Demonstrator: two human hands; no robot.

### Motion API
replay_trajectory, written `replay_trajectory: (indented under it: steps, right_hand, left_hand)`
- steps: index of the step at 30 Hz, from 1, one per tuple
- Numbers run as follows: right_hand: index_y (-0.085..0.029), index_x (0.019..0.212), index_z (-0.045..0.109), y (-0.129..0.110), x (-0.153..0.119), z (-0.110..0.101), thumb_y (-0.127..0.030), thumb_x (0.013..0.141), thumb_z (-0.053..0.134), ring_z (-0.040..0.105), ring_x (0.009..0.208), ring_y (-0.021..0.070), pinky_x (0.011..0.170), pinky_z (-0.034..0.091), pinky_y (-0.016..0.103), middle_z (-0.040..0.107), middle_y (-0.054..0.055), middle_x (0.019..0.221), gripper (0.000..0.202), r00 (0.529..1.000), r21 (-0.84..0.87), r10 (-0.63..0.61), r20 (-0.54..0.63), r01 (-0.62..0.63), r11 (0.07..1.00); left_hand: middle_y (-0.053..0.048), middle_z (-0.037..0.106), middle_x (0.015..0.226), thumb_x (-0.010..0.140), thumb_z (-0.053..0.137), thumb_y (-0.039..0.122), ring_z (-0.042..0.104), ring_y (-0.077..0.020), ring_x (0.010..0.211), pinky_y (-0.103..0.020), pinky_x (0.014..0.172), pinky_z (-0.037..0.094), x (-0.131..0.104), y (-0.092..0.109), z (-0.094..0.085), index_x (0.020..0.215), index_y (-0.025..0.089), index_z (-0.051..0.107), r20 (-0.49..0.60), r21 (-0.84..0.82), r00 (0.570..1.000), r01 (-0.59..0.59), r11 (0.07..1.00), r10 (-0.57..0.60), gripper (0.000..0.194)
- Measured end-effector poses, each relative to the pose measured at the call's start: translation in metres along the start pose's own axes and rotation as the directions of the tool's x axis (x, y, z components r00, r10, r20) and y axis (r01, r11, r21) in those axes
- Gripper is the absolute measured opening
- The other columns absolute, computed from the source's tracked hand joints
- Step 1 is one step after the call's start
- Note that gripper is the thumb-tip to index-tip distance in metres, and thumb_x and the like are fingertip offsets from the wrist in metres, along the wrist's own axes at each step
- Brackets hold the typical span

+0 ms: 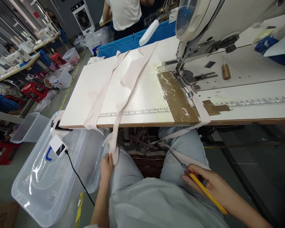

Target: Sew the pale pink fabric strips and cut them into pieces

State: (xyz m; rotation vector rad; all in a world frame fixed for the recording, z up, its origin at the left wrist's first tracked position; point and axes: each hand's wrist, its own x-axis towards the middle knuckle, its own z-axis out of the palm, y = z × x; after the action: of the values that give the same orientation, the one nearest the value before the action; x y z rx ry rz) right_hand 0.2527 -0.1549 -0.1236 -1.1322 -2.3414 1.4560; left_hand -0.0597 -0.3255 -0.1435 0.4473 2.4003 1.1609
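My left hand (106, 166) is closed on the lower end of a pale pink fabric strip (129, 79), beside my left knee. The strip runs up over the table edge and across the white sewing table (142, 104). Left of it lies another pale pink strip (102, 91), hanging over the edge. My right hand (201, 179) grips scissors (209, 193) with yellow and red handles over my right thigh, their slim metal tip pointing up and left. Near that tip, a narrow fabric strip (187, 158) lies across my thigh. Another narrow band (201, 110) comes from the sewing machine (204, 28) over the edge.
A lidded clear plastic box (45, 177) stands at my left, with a white charger (58, 145) and black cable on it. A small brown bottle (226, 71) is right of the needle. Fabric scraps (142, 139) lie below the table. Another person (124, 15) stands beyond it.
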Motion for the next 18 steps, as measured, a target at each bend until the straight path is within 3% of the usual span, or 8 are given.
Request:
replay_trajectory:
  steps: [4, 7, 8, 10, 12, 13, 16, 18]
  right_hand:
    - [-0.022, 0.066, 0.04, 0.003, 0.004, -0.002, -0.067, 0.083, 0.056, 0.048, 0.061, 0.0154, 0.059, 0.044, 0.023, 0.044, -0.001, 0.065, 0.051, 1.0, 0.065, -0.004, -0.013, 0.005, 0.998]
    - [-0.023, 0.067, 0.041, -0.01, 0.012, 0.003, -0.066, 0.085, 0.053, 0.048, 0.061, 0.0157, 0.06, 0.046, 0.023, 0.047, 0.0, 0.064, 0.049, 0.999, 0.079, -0.034, -0.041, 0.037, 0.996]
    - [-0.023, 0.067, 0.042, -0.015, 0.014, 0.004, -0.066, 0.085, 0.053, 0.048, 0.06, 0.0161, 0.059, 0.046, 0.024, 0.049, 0.0, 0.063, 0.048, 0.997, 0.079, -0.043, -0.057, 0.048, 0.996]
    - [-0.023, 0.071, 0.048, -0.024, 0.017, 0.005, -0.064, 0.084, 0.054, 0.052, 0.06, 0.0176, 0.059, 0.047, 0.025, 0.054, 0.001, 0.065, 0.044, 0.994, 0.087, -0.049, -0.093, 0.057, 0.995]
    - [-0.023, 0.079, 0.054, -0.029, 0.017, 0.004, -0.063, 0.085, 0.053, 0.059, 0.066, 0.02, 0.063, 0.05, 0.027, 0.061, 0.004, 0.073, 0.041, 0.987, 0.116, -0.057, -0.149, 0.075, 0.99]
    - [-0.023, 0.084, 0.055, -0.03, 0.016, 0.003, -0.062, 0.086, 0.054, 0.062, 0.072, 0.0214, 0.067, 0.051, 0.028, 0.065, 0.006, 0.08, 0.039, 0.981, 0.138, -0.066, -0.183, 0.093, 0.986]
    - [-0.023, 0.092, 0.054, -0.035, 0.013, -0.004, -0.055, 0.089, 0.055, 0.064, 0.09, 0.0234, 0.081, 0.053, 0.031, 0.067, 0.012, 0.102, 0.032, 0.966, 0.216, -0.111, -0.234, 0.162, 0.963]
    - [-0.023, 0.093, 0.053, -0.041, 0.013, -0.008, -0.052, 0.09, 0.056, 0.063, 0.088, 0.0218, 0.08, 0.053, 0.031, 0.066, 0.012, 0.105, 0.029, 0.963, 0.24, -0.123, -0.239, 0.181, 0.954]
  left_hand:
    - [0.005, 0.042, 0.048, 0.078, 0.069, 0.044, 0.044, -0.0181, 0.045, -0.026, 0.053, 0.027, -0.031, -0.01, -0.02, 0.094, 0.02, 0.06, -0.052, 0.061, 0.999, 0.021, 0.998, -0.018, 0.03]
    - [0.002, 0.052, 0.055, 0.087, 0.058, 0.054, 0.052, -0.0173, 0.051, -0.026, 0.056, 0.037, -0.057, 0.029, -0.006, 0.099, 0.019, 0.063, 0.182, -0.1, 0.981, -0.043, 0.994, 0.061, 0.038]
    - [-0.001, 0.058, 0.061, 0.089, 0.054, 0.057, 0.058, -0.0179, 0.058, -0.027, 0.06, 0.042, -0.063, 0.046, 0.001, 0.1, 0.018, 0.064, 0.32, -0.21, 0.943, -0.029, 0.977, 0.096, 0.041]
    - [-0.007, 0.069, 0.083, 0.088, 0.054, 0.06, 0.067, -0.0224, 0.079, -0.03, 0.071, 0.05, -0.068, 0.078, 0.013, 0.113, 0.018, 0.064, 0.618, -0.422, 0.765, 0.127, 0.898, 0.182, 0.049]
    - [-0.011, 0.07, 0.101, 0.085, 0.06, 0.061, 0.069, -0.0259, 0.092, -0.033, 0.073, 0.054, -0.066, 0.102, 0.022, 0.123, 0.02, 0.059, 0.754, -0.491, 0.602, 0.253, 0.834, 0.262, 0.057]
    - [-0.012, 0.071, 0.1, 0.083, 0.063, 0.061, 0.069, -0.0251, 0.088, -0.031, 0.068, 0.053, -0.063, 0.11, 0.026, 0.122, 0.019, 0.059, 0.766, -0.489, 0.583, 0.256, 0.834, 0.27, 0.058]
    - [-0.006, 0.066, 0.074, 0.081, 0.066, 0.061, 0.057, -0.014, 0.06, -0.023, 0.053, 0.042, -0.053, 0.12, 0.036, 0.092, 0.016, 0.069, 0.638, -0.413, 0.722, 0.027, 0.91, 0.267, 0.046]
    - [-0.004, 0.057, 0.067, 0.08, 0.067, 0.057, 0.049, -0.0118, 0.059, -0.023, 0.054, 0.038, -0.048, 0.12, 0.04, 0.072, 0.016, 0.071, 0.492, -0.333, 0.801, -0.188, 0.924, 0.341, 0.042]
